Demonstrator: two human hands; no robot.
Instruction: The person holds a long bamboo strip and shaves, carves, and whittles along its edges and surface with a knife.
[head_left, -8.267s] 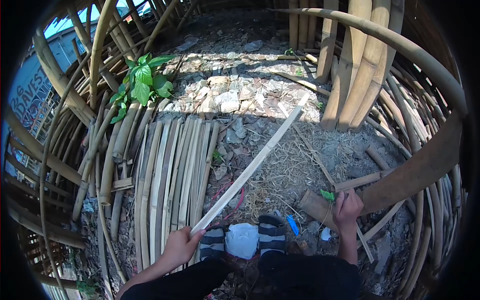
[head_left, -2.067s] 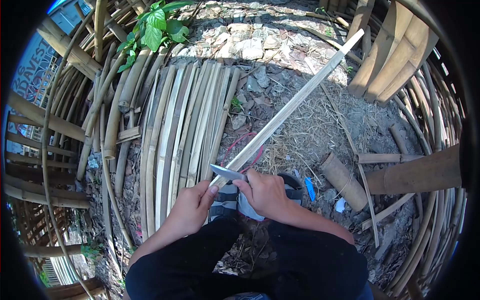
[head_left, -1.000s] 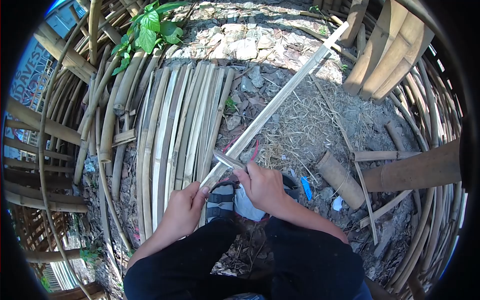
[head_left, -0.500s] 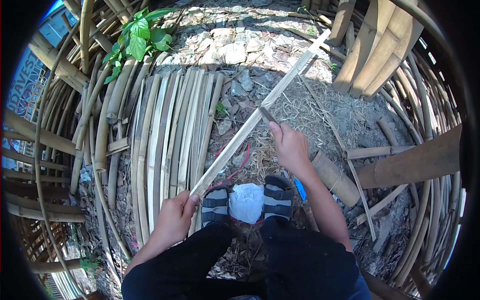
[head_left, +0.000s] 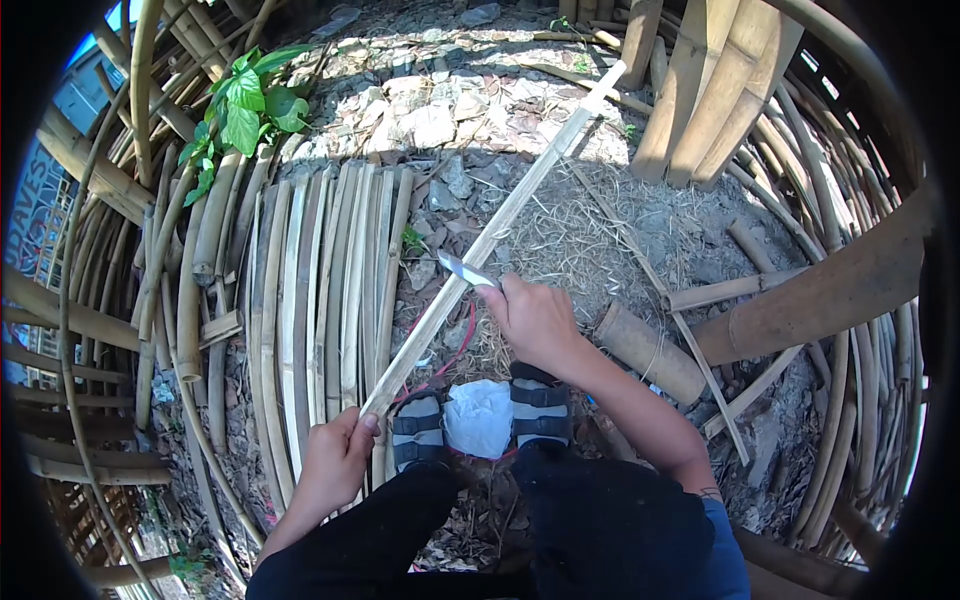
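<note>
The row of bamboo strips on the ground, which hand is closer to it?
Left. The left hand is at the near end of the bamboo strips, overlapping them in view; the right hand is farther off, to their right, holding a knife.

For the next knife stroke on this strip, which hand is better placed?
Likely the right hand: it grips the knife, whose blade lies across the bamboo strip. The left hand is occupied holding the strip's near end.

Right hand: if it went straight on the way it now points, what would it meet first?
Most likely the bamboo strip, which the knife in the right hand crosses in this view; depth leaves actual contact unclear.
</note>
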